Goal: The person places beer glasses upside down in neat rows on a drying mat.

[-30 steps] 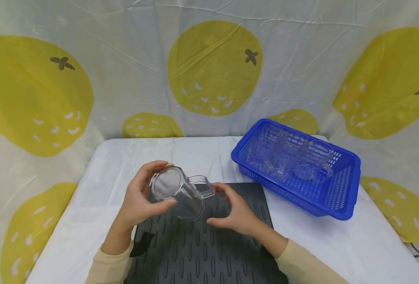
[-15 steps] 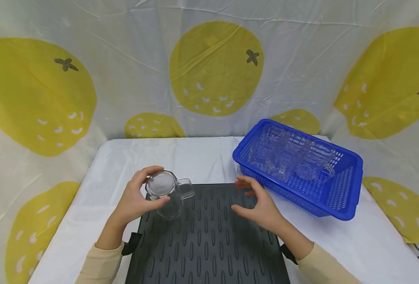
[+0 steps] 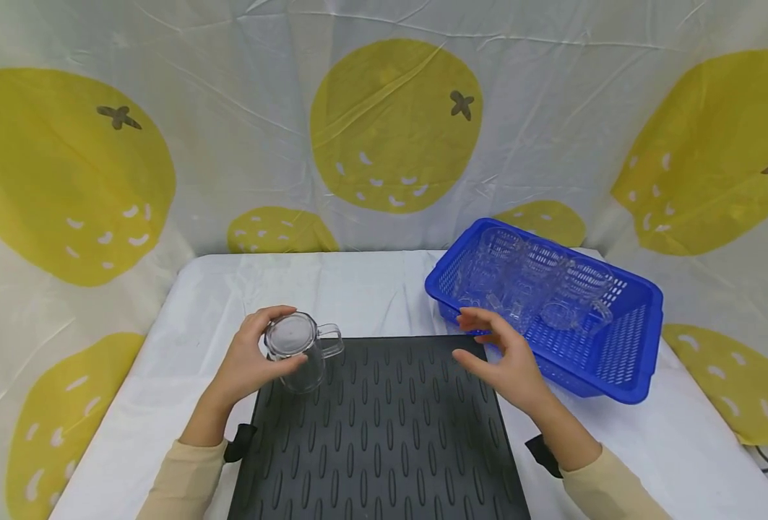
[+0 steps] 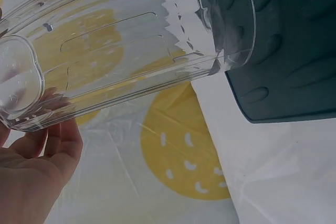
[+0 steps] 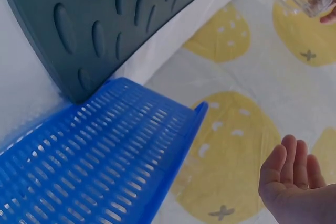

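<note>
A clear glass mug is upside down, its base facing up and its handle pointing right. My left hand grips it near the base, thumb in front and fingers behind. In the left wrist view the rim end of the mug overlaps a corner of the black ribbed mat, and the fingers show at the base end. My right hand holds nothing. Its fingers are spread and relaxed, in front of the near left side of the blue basket.
Several clear glass mugs lie in the left and middle part of the basket, which stands at the back right of the white-covered table. A white curtain with yellow fruit prints hangs behind the table.
The mug, in my left hand, has moved left and down to the mat's far left corner. My right hand has left the mug's handle and moved right toward the basket.
</note>
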The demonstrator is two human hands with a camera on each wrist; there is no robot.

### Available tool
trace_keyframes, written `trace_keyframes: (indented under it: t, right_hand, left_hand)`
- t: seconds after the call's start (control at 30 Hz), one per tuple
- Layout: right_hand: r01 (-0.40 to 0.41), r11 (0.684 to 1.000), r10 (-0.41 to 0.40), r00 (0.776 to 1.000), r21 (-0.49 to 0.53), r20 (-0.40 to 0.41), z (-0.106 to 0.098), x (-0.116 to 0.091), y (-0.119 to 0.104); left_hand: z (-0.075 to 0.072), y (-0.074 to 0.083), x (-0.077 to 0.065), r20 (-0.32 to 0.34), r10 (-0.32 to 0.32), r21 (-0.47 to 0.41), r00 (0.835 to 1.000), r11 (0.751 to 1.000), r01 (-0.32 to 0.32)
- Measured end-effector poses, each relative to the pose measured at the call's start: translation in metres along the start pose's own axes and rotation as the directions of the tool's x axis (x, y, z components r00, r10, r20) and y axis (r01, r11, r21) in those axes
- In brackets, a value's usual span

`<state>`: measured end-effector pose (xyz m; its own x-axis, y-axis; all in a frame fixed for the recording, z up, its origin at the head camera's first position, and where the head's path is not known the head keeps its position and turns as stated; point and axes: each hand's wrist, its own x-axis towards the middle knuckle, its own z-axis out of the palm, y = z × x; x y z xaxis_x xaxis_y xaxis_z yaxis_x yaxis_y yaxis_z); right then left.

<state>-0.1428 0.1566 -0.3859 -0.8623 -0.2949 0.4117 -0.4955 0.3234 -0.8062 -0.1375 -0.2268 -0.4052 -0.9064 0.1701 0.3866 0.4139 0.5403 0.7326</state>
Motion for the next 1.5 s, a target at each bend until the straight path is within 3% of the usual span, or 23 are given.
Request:
trace_keyframes:
  t: [0.3,0.5,0.6,0.8,1.17,1.37,1.5]
  right_hand:
    - [-0.031,0.999,0.031,0.999,-0.011,-0.019,-0.003,-0.003,-0.001]
    - [-0.004,1.000,0.005,1.000,0.011,-0.023,-0.004,-0.002,0.000]
    - [-0.007,1.000,0.007,1.000,0.020,-0.025,-0.005,-0.003,0.000]
    - [-0.017,0.999,0.018,1.000,0.034,-0.024,-0.005,-0.004,0.001]
    - [-0.030,0.999,0.031,0.999,0.032,-0.024,-0.011,-0.004,0.000]
    - [-0.095,0.994,0.096,0.995,-0.050,0.012,-0.024,-0.006,-0.003]
    - [-0.096,0.991,0.095,0.995,-0.095,-0.006,-0.034,-0.007,-0.006]
  left_hand:
    - [-0.002,0.020,0.001,0.002,0.009,-0.007,1.000,1.000,-0.009]
    - [0.003,-0.006,0.003,0.013,-0.005,0.011,1.000,1.000,0.004]
    - [0.003,-0.012,0.004,0.036,0.001,0.034,0.999,0.999,-0.002]
    - [0.002,-0.014,0.004,0.051,-0.005,0.057,0.999,0.998,0.002]
    - [0.004,-0.013,0.003,0.013,-0.018,0.038,1.000,0.999,0.017]
    - [0.005,-0.016,0.000,0.012,-0.024,-0.004,1.000,1.000,0.024]
    - [0.005,-0.018,-0.001,0.012,-0.029,0.004,1.000,1.000,0.029]
